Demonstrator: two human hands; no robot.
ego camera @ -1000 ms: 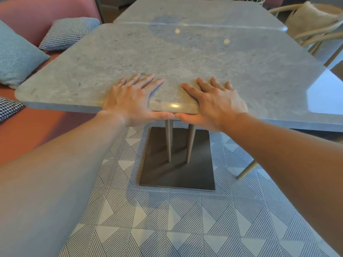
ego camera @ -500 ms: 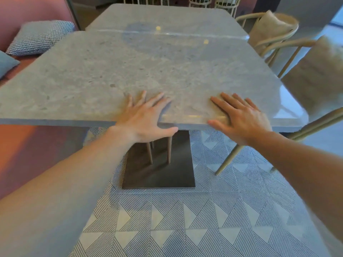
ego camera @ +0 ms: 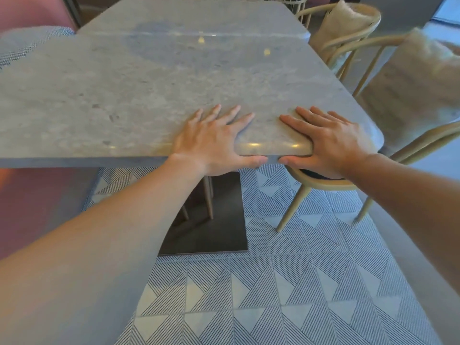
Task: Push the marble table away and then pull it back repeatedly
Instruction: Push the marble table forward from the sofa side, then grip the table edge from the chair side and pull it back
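Our left hand (ego camera: pixel 211 143) and right hand (ego camera: pixel 328 143) clamp the near edge of the grey, speckled, glossy table (ego camera: pixel 124 95), fingers (ego camera: pixel 245 120) flat on top, thumbs beneath.

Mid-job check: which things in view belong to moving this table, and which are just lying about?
Job: marble table, left hand and right hand gripping its near edge.
Just about: second table behind, wooden chair, chair cushion, checked cushion, tiled floor.
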